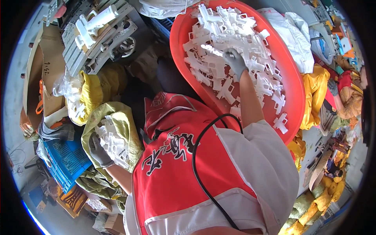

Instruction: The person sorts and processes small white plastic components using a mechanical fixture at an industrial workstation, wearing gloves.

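A large red oval tub (291,131) holds a heap of white plastic toy pistol pieces (250,51). Over the heap, my right hand (235,62), in a grey glove, pinches one bright white toy pistol piece (211,50); its outline is washed out by light. To my left, an olive woven sack (135,139) stands with its mouth wide and more white pistol pieces (113,143) inside. My left hand (98,152), also gloved in grey, lies just inside the sack's left edge against the pieces, fingers stretched out.
A slatted grey bench or machine (88,51) bears a white pistol-shaped piece (96,23). Around me are a yellow sack (98,90), a blue crate (66,156), a cardboard box (51,62) and white sacks (288,35). At right, another person's arm (337,103) shows beside yellow cloth.
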The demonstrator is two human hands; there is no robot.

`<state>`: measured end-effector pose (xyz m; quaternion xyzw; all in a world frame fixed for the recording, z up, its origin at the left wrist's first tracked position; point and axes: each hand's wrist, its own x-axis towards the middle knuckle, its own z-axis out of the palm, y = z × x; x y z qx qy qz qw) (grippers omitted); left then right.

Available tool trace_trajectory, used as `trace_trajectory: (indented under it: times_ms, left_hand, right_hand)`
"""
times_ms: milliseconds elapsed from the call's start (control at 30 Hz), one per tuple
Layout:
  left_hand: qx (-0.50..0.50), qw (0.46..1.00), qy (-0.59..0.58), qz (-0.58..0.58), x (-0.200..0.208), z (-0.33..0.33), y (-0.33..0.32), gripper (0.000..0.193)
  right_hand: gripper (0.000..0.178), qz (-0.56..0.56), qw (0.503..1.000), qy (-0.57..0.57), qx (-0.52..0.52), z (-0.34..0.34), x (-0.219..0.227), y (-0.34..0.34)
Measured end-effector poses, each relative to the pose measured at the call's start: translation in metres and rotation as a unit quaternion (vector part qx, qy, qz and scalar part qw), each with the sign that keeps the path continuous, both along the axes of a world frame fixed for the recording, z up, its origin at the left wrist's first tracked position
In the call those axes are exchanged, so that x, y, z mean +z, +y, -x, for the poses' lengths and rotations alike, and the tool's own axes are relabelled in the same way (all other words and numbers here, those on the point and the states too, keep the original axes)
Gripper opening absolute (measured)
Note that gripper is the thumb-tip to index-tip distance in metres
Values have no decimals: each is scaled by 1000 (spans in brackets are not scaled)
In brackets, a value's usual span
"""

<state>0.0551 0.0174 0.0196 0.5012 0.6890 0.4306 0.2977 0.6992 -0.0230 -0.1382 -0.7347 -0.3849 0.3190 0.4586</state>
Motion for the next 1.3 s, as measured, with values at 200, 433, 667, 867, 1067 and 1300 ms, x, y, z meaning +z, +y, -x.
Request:
trace_trajectory:
  times_ms: [200, 433, 667, 867, 1067, 1300]
  left_hand:
    - [-58, 992, 114, 25, 13, -38, 28, 28]
    - [-78, 988, 115, -62, 43, -66, 51, 21]
    - [-149, 935, 213, -239, 104, -112, 103, 20]
    - [-208, 906, 252, -269, 145, -165, 154, 25]
    - [-300, 904, 250, -174, 150, -195, 199, 45]
    - [-324, 895, 206, -227, 147, -189, 216, 38]
  right_hand:
    - [51, 190, 927, -270, 177, 45, -11, -35]
    - [42, 45, 993, -108, 29, 64, -9, -31]
    - [36, -9, 982, 190, 8, 55, 12, -15]
    - [37, -82, 917, 391, -13, 85, 64, 1]
    - [36, -113, 924, 366, 12, 97, 101, 9]
    - [40, -154, 945, 280, 73, 98, 164, 61]
